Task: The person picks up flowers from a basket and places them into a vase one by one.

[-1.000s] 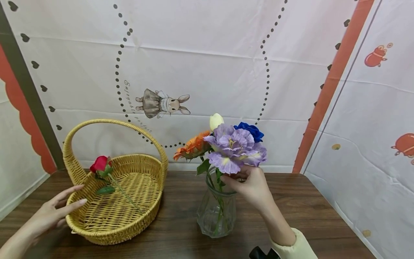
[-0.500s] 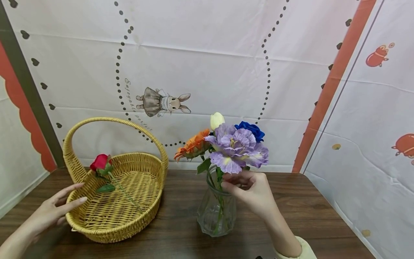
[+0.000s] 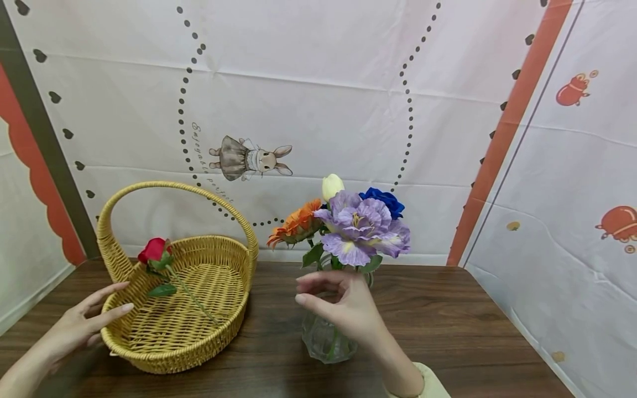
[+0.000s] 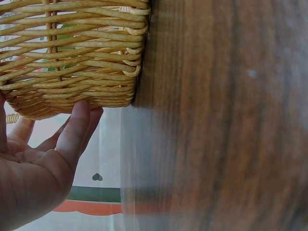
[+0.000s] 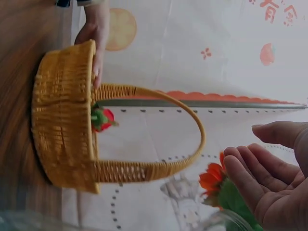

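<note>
A yellow wicker basket (image 3: pixel 171 362) stands on the left in the head view, with a red rose (image 3: pixel 154 250) lying inside, its head against the far-left wall. My left hand (image 3: pixel 74 327) rests on the basket's left rim, fingers extended; the left wrist view shows fingertips (image 4: pixel 81 108) touching the woven wall. Before the glass vase (image 3: pixel 325 342) my right hand (image 3: pixel 352 309) is raised with nothing in it, a gap between thumb and fingers. The vase bears a purple flower (image 3: pixel 365 224), an orange flower (image 3: pixel 297 224), a blue rose (image 3: pixel 383 200) and a pale yellow tulip (image 3: pixel 332 187). My hand hides the vase's neck.
Brown wood-grain table (image 3: pixel 448 342) carries both basket and vase. Behind it hangs a white printed cloth (image 3: pixel 308 110), with another patterned cloth (image 3: pixel 562 182) on the right. The basket's tall handle (image 3: pixel 169 184) arches above it.
My right hand has left the flower stems at the vase's mouth and moved left and towards me, across the vase's front. The left hand and basket have stayed put.
</note>
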The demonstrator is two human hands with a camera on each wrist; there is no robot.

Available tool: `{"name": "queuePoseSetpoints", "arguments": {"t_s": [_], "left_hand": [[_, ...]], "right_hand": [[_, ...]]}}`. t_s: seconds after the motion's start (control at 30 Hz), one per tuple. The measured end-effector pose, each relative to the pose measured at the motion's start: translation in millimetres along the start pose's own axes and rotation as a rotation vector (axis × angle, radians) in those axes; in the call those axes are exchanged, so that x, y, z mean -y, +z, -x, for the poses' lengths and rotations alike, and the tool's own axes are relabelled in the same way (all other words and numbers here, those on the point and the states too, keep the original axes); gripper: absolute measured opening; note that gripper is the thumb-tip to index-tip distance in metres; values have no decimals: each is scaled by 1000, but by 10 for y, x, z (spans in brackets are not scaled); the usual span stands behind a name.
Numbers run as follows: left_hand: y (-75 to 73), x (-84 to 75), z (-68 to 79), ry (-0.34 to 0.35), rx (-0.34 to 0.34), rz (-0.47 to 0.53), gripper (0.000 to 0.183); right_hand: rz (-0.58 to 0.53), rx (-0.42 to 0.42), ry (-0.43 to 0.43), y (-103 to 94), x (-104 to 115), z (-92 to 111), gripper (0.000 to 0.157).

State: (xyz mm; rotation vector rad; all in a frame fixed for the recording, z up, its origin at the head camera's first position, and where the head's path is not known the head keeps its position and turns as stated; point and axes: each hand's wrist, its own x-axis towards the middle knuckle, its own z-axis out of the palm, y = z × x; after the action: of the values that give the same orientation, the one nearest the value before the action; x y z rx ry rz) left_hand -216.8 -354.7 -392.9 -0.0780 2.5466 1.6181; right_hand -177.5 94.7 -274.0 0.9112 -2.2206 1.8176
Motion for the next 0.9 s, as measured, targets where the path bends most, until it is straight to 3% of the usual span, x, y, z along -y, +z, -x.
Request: {"name": "queuePoseSetpoints", "arguments": {"t_s": [0.27, 0.5, 0.9], "left_hand": [[-10, -17, 7, -5, 2, -22, 61], [-9, -26, 12, 19, -20, -63, 49], [-5, -21, 25, 16, -7, -55, 54]], "right_hand": [[-74, 77, 51, 227, -28, -103, 24], [-109, 118, 49, 424, -56, -199, 25], [-166, 168, 62, 746, -126, -353, 25]]}}
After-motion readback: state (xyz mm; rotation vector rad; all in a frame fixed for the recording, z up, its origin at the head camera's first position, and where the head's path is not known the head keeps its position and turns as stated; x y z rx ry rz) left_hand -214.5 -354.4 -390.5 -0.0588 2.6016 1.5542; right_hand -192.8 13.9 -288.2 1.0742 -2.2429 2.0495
